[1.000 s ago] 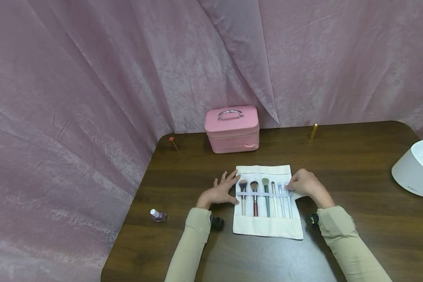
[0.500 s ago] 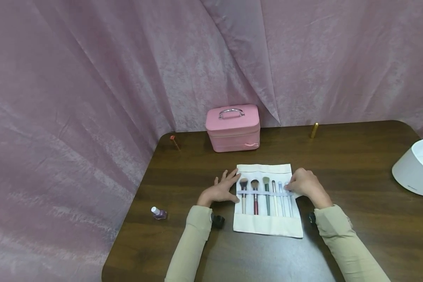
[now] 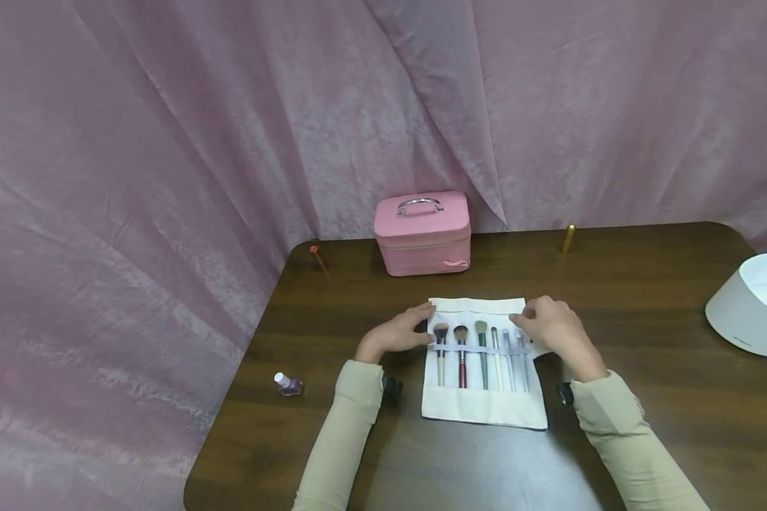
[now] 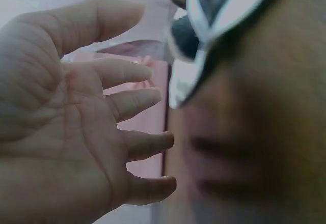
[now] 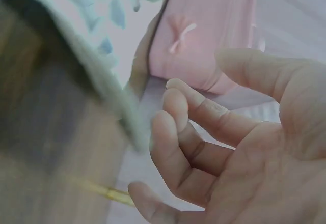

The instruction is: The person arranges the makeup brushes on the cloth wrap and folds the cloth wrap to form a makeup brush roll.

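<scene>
Both hands (image 3: 473, 330) have lifted toward the brush roll's (image 3: 482, 411) upper corners.

No readable text, label or number in any view; a small dark mark low on the white container (image 3: 751, 312) is too small to make out.

The dark wooden table (image 3: 645, 312) carries a cream brush roll (image 3: 483, 408) near its front edge. A pink case (image 3: 422, 231) and a gold tube (image 3: 568, 238) stand along the back edge. A small red stick (image 3: 317, 258) lies at the back left corner, a nail polish bottle (image 3: 287, 385) near the left edge, and a white container (image 3: 751, 305) at the right edge.
</scene>
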A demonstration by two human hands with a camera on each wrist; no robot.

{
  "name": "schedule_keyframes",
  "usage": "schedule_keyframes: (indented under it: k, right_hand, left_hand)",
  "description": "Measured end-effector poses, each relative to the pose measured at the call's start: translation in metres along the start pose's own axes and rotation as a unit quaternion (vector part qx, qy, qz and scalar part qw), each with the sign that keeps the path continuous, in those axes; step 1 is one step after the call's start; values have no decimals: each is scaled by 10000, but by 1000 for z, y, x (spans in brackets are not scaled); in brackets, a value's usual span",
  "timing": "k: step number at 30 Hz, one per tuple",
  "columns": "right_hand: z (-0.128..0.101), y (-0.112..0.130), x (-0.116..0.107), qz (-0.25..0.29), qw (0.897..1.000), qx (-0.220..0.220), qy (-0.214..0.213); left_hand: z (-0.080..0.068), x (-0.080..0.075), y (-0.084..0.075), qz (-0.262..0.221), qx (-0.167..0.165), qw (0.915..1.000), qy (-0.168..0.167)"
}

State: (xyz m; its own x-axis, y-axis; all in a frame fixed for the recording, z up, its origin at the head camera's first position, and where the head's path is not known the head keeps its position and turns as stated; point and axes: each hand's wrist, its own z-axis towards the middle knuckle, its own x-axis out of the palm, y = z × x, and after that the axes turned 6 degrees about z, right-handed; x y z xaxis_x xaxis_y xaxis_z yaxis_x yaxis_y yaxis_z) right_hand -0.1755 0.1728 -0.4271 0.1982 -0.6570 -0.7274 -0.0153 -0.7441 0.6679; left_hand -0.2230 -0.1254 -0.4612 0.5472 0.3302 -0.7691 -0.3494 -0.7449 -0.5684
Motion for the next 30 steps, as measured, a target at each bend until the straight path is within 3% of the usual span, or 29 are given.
schedule_keyframes:
  k: [7,14,20,30]
  right_hand:
    - [-7,21,2,3,9985,-534,-107]
    - [-24,35,14,76,9919,-1259,134]
    - [-49,43,32,120,9749,-2111,693]
    - [-67,55,61,-191,9439,-2959,1455]
  left_hand:
    - [11,-15,-18,-153,283,9994,-161]
    - [36,-13,-30,-158,482,9986,-178]
    - [54,-11,-42,-209,631,9978,-59]
    - [76,-18,-55,-235,670,9973,171]
